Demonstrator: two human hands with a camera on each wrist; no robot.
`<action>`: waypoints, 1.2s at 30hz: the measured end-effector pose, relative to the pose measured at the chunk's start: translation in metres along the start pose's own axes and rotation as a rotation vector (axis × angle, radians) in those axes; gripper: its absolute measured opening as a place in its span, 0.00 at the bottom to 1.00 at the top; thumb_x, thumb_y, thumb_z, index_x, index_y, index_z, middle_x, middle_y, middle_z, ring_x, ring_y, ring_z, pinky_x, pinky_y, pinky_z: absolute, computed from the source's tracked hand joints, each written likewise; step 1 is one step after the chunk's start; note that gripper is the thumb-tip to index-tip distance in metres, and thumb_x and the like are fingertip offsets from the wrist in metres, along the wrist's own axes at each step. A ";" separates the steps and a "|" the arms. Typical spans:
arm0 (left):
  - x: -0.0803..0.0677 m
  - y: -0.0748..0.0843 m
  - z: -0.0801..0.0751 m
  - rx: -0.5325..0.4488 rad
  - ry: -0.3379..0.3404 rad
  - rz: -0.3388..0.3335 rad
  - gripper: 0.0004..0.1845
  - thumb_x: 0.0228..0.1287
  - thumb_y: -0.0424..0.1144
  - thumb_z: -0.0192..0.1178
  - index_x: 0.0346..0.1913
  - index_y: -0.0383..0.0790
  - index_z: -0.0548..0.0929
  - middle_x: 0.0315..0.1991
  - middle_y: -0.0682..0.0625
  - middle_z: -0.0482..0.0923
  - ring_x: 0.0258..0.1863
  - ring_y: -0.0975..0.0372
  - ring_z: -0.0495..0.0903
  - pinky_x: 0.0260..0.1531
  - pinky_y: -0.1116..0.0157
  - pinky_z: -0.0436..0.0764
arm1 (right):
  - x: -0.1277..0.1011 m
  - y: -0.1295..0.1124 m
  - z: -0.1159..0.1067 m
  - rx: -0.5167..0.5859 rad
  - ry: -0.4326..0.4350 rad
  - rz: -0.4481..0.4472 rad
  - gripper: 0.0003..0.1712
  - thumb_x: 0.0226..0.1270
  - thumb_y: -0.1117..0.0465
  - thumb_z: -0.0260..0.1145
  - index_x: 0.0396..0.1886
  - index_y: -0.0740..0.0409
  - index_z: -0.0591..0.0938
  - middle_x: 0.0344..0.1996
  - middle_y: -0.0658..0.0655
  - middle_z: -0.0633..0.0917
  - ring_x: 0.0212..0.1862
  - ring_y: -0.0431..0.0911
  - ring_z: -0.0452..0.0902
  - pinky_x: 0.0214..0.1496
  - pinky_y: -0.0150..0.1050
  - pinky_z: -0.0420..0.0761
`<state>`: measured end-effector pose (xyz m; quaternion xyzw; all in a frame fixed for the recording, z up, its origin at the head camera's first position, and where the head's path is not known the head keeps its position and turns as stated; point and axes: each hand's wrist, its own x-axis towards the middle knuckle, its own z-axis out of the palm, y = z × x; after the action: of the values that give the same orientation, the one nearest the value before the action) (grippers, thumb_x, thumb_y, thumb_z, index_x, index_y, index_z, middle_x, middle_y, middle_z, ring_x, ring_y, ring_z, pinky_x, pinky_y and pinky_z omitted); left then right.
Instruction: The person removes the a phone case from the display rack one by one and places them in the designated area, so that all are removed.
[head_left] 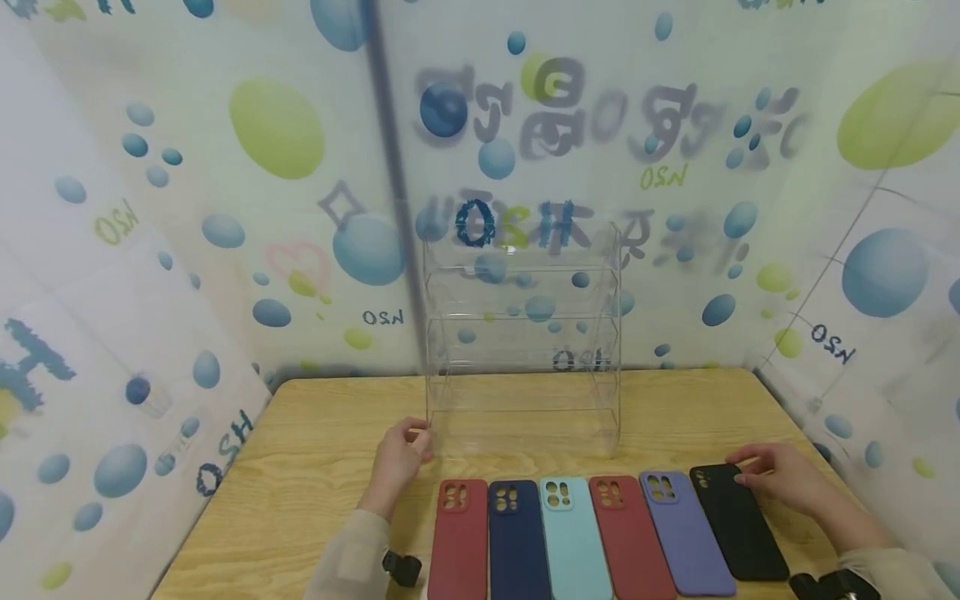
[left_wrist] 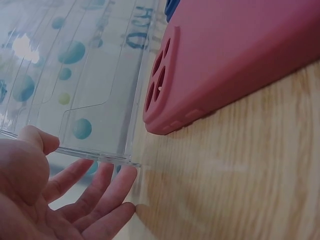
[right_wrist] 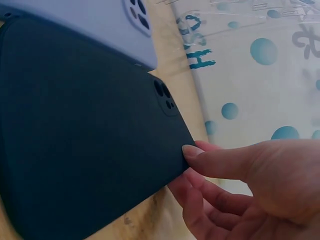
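My right hand [head_left: 786,483] pinches the upper right corner of a black phone case [head_left: 741,527]; in the right wrist view the thumb lies on top of the case [right_wrist: 85,125] and the fingers pass beneath. My left hand [head_left: 397,465] is at the lower left side of a clear plastic tiered rack [head_left: 525,410]. Seen from the left wrist, the thumb is on one side of the rack's side panel [left_wrist: 107,156] and the fingers are on the other, holding it by the edge. The rack stands upright on the table.
Left of the black case lie a purple case [head_left: 690,537], a red case [head_left: 633,542], a light blue case [head_left: 577,542], a navy case [head_left: 519,546] and another red case [head_left: 459,546]. They form a row on the wooden table [head_left: 330,425]. Patterned curtains [head_left: 285,208] surround it.
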<state>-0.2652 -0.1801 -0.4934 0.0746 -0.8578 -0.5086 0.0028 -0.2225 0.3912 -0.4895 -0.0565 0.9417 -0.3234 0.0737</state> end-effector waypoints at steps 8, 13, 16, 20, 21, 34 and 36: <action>0.000 -0.002 -0.003 -0.003 0.003 -0.009 0.17 0.79 0.42 0.55 0.61 0.35 0.80 0.52 0.35 0.82 0.39 0.51 0.90 0.27 0.66 0.78 | -0.004 -0.004 0.008 -0.015 0.039 -0.009 0.14 0.66 0.65 0.72 0.48 0.69 0.86 0.39 0.63 0.90 0.38 0.43 0.85 0.34 0.33 0.81; -0.002 -0.002 -0.003 -0.007 0.000 -0.025 0.17 0.79 0.41 0.55 0.61 0.35 0.80 0.52 0.35 0.83 0.39 0.52 0.90 0.28 0.65 0.78 | -0.006 -0.009 0.013 -0.037 0.080 0.018 0.12 0.64 0.65 0.73 0.45 0.67 0.87 0.37 0.61 0.90 0.35 0.39 0.82 0.31 0.33 0.81; -0.002 -0.002 -0.004 -0.002 -0.003 -0.030 0.16 0.79 0.41 0.55 0.61 0.36 0.80 0.52 0.36 0.83 0.38 0.53 0.89 0.28 0.65 0.78 | -0.007 -0.012 0.016 -0.046 0.086 0.045 0.12 0.65 0.66 0.73 0.46 0.66 0.87 0.37 0.61 0.90 0.35 0.42 0.82 0.30 0.34 0.80; 0.000 -0.002 -0.005 0.009 0.005 -0.027 0.17 0.79 0.42 0.55 0.60 0.36 0.80 0.51 0.36 0.83 0.38 0.54 0.89 0.29 0.65 0.79 | -0.005 -0.013 0.018 -0.106 0.114 0.037 0.11 0.64 0.65 0.74 0.44 0.63 0.87 0.35 0.59 0.90 0.36 0.48 0.84 0.33 0.37 0.79; 0.000 -0.002 -0.005 0.013 0.008 -0.026 0.17 0.79 0.42 0.55 0.60 0.36 0.80 0.51 0.36 0.83 0.38 0.54 0.89 0.29 0.65 0.79 | -0.004 -0.012 0.018 -0.120 0.122 0.029 0.10 0.64 0.65 0.74 0.44 0.63 0.87 0.34 0.58 0.90 0.36 0.49 0.85 0.34 0.38 0.80; -0.021 -0.003 0.002 0.221 0.171 0.158 0.22 0.71 0.35 0.61 0.66 0.39 0.79 0.60 0.34 0.77 0.62 0.38 0.74 0.43 0.49 0.83 | -0.003 -0.036 0.039 -0.183 0.283 0.051 0.17 0.72 0.59 0.66 0.54 0.66 0.85 0.43 0.65 0.88 0.36 0.50 0.83 0.32 0.45 0.81; -0.026 -0.001 0.004 0.247 0.205 0.178 0.26 0.70 0.34 0.62 0.70 0.39 0.75 0.64 0.32 0.73 0.64 0.37 0.70 0.41 0.51 0.83 | -0.004 -0.045 0.042 -0.196 0.298 0.032 0.19 0.72 0.60 0.67 0.55 0.68 0.84 0.46 0.69 0.86 0.38 0.56 0.85 0.35 0.50 0.83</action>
<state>-0.2398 -0.1734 -0.4942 0.0498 -0.9120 -0.3871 0.1261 -0.2088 0.3309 -0.4943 0.0000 0.9700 -0.2337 -0.0674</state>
